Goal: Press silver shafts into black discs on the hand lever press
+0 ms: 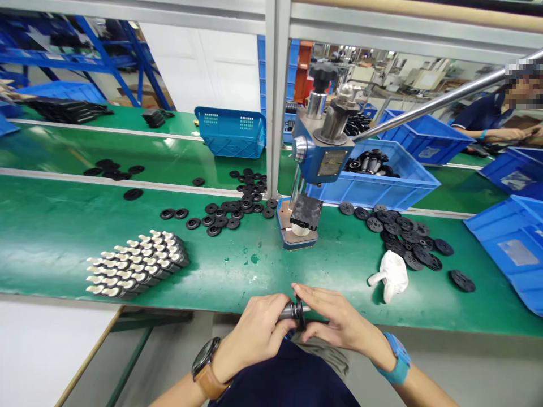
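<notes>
My left hand [267, 323] is closed round a dark cylindrical part [288, 311] in front of the bench edge. On that part's right end sits a black disc [301, 314], seen nearly edge-on, with a pale shaft tip [307, 309] poking through it. The fingers and thumb of my right hand [335, 319] pinch the disc at its rim. Beyond my hands stands a blue hand press [324, 147], a black block [306, 212] over its base. To the left, several black parts with white tips [138, 263] stand in a tight block.
Black discs lie in loose groups at the middle [233, 215] and right [403, 232] of the green bench [237, 271]. A white glove [392, 274] lies near the right group. Blue bins [394, 189] stand behind. The press lever [445, 96] reaches up right. A co-worker [496, 113] sits beyond.
</notes>
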`<state>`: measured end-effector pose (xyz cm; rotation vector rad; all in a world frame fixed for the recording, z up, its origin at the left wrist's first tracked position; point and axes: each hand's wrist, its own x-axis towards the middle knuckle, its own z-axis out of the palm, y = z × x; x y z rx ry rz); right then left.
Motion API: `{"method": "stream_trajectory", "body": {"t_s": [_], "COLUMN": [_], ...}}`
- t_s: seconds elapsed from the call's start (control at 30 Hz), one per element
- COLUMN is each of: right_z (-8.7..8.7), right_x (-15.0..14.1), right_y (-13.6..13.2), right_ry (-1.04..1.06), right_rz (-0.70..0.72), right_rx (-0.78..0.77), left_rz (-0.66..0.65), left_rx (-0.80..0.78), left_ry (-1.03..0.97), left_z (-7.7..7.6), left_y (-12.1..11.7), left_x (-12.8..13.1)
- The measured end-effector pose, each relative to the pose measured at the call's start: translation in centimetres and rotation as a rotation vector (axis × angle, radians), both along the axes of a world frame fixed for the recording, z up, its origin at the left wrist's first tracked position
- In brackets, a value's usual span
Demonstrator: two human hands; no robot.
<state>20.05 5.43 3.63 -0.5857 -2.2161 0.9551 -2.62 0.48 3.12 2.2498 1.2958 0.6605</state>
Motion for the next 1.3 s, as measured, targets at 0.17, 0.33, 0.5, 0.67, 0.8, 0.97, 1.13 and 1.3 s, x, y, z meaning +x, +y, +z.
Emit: {"method": "stream_trajectory", "body": {"t_s": [0.17, 0.33, 0.5, 0.67, 0.8, 0.97, 1.13, 1.3], "right_z": [-0.2, 0.2, 0.7, 0.0, -1.9, -3.8, -4.8, -4.7], "right_x": [-1.5, -3.6, -6.2, -12.0, -18.6, -23.6, -23.0, -17.8], "right_y": [0.4, 1.1, 1.9, 7.1, 13.1, 16.1, 15.7, 12.8], "right_ry": [-0.040, -0.120, -0.269, -0.385, -0.491, -0.466, -0.334, -0.077], "right_rz": [-0.111, 0.063, -0.018, -0.268, -0.270, -0.284, -0.334, -0.303], "right_rx": [-0.207, -0.084, -0.261, -0.089, 0.013, -0.022, -0.210, -0.610], "left_rz": [0.079, 0.175, 0.350, 0.714, 0.880, 0.817, 0.795, 0.792], "left_rx": [0.052, -0.072, -0.089, -0.131, -0.127, -0.113, -0.156, -0.229], "left_ry": [-0.046, -0.186, -0.304, -0.682, -0.894, -0.935, -1.019, -1.097], "left_z": [-0.5, -1.7, -3.5, -5.9, -7.7, -9.1, -8.9, -8.2], "left_y": [0.3, -0.1, -0.5, 0.5, 1.1, 0.8, 0.7, 0.6], "left_x": [-0.8, -2.9, -5.1, -6.4, -6.6, -6.5, -6.5, -6.0]}}
